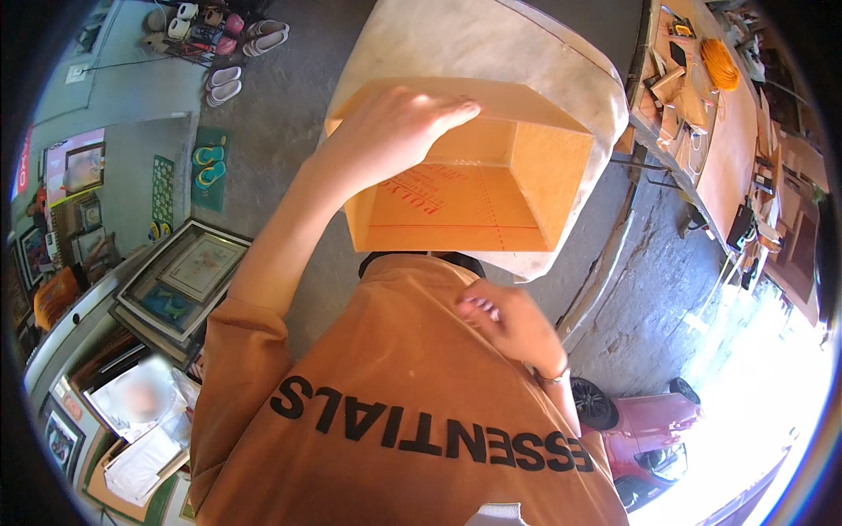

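An open-ended amber box (553,175) rests on a pale covered stand (456,39) right before the person, its opening turned toward the body. The left hand (390,131) grasps the box's upper edge. The right hand (513,324) is near the brown shirt (377,351) — fingers curled, blurred; whether it holds anything cannot be told. Farther out, framed pictures (189,267) lean at left — at right, a cluttered workbench (715,175) bears an orange coil (720,65).
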Demonstrator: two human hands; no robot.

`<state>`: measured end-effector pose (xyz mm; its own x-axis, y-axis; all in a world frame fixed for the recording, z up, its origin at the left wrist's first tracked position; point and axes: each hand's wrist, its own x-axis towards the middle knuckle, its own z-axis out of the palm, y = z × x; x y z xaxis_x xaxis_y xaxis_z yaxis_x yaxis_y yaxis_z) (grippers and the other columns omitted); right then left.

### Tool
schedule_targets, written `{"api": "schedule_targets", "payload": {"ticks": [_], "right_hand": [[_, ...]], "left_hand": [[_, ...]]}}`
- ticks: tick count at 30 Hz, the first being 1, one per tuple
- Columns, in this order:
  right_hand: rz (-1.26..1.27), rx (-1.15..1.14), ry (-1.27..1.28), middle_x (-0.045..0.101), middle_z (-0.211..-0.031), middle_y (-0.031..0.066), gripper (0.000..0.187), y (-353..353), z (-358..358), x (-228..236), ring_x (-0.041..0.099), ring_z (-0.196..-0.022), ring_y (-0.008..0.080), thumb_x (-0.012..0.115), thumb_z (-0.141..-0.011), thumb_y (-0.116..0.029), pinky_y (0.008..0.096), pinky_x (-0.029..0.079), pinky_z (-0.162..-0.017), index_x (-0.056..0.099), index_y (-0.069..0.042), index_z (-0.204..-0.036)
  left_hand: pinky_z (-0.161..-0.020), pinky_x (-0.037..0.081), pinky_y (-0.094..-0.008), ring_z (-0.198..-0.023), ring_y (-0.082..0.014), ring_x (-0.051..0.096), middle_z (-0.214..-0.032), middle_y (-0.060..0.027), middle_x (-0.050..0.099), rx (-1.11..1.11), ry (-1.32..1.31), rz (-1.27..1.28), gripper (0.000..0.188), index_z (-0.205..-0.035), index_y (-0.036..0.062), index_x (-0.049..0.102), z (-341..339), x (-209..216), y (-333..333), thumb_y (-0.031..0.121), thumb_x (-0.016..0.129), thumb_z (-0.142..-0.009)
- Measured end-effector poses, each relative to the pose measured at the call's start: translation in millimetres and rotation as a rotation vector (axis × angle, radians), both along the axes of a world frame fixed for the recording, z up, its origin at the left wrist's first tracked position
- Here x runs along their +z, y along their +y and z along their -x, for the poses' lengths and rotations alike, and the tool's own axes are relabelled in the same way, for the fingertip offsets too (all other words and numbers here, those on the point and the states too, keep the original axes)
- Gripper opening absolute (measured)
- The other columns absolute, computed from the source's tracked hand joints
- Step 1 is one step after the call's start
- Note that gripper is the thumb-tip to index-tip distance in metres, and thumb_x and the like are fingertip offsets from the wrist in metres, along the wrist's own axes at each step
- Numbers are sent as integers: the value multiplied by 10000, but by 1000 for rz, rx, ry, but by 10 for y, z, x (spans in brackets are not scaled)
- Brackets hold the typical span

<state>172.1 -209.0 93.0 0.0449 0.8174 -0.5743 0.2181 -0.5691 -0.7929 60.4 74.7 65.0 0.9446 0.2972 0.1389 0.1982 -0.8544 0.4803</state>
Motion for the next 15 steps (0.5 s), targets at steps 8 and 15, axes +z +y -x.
{"api": "schedule_targets", "payload": {"ticks": [8,15], "right_hand": [[-247,-193,-454,682,-853,124,54,485,-54,274,651,-733,242,690,-927,-32,321,517,-678,682,7,-964],[-459,13,-497,632,-865,106,104,1030,200,152,631,-758,236,737,-860,30,315,518,-669,715,-7,-954]], "left_hand": [[-673,568,-407,-773,-302,730,-848,-135,743,50,-74,-106,302,-1089,92,742,-276,-244,441,18,630,-819],[-753,560,-458,-861,-357,714,-999,-165,743,95,129,-84,274,-1179,89,709,-444,-321,724,72,574,-941]]}}
